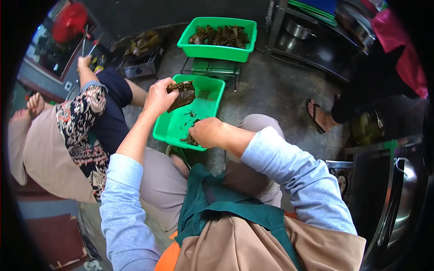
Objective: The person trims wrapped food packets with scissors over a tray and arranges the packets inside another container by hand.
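Observation:
A dark brown folded leaf [182,96] is held between the thumb and fingers of my left hand [159,97], above the lower green tub [165,128]. My right hand [206,132] is down at the near right side of that tub, its fingers curled beside a small pile of dark scraps [190,139]. What the right fingers grip, if anything, is hidden. More small dark bits lie scattered on the tub's bottom.
A second green tub [217,55] of dark leaf bundles stands on a low rack beyond. A person [86,122] sits at the left, near a stove [139,67]. Another person's sandalled foot [319,116] is at the right, beside metal shelving [312,61].

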{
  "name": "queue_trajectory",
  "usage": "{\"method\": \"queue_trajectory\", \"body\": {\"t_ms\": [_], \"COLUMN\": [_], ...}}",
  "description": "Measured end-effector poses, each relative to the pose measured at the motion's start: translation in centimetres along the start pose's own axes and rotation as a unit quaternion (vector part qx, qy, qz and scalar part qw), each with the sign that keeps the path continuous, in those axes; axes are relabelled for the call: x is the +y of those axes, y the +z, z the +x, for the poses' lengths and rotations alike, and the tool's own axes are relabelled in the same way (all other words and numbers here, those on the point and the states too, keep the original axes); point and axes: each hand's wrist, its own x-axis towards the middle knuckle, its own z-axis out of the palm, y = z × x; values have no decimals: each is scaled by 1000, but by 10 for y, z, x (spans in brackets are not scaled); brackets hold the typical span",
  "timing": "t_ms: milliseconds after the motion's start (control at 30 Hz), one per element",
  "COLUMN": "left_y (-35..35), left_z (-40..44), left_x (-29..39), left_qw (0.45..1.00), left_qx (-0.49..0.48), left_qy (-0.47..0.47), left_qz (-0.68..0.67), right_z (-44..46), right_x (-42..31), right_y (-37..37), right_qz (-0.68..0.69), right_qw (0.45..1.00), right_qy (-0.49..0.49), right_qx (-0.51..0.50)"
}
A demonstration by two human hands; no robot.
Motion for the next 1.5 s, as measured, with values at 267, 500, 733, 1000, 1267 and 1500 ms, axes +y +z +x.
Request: {"method": "queue_trajectory", "body": {"t_ms": [267, 500, 733, 1000, 1267, 1500], "left_y": [5, 68, 139, 204, 280, 325], "left_z": [-11, -3, -14, 7, 28, 42], "left_x": [-37, -84, -119, -120, -113, -109], "left_qw": [998, 990, 974, 966, 961, 952], "left_qx": [-33, -12, 18, -25, 22, 58], "left_qy": [-53, -140, -214, -251, -261, -284], "left_qz": [-1, -19, -77, -59, -86, -97], "right_z": [3, 15, -13, -19, -13, -9], "right_x": [10, 17, -6, 4, 18, 35], "right_y": [-18, 16, -18, -13, -34, -46], "right_qz": [-43, 8, -39, -13, -22, -14], "right_qw": [997, 996, 997, 999, 995, 981], "right_qy": [-13, -23, -63, -28, -6, 85], "right_qx": [-68, -87, 12, 33, 96, 174]}}
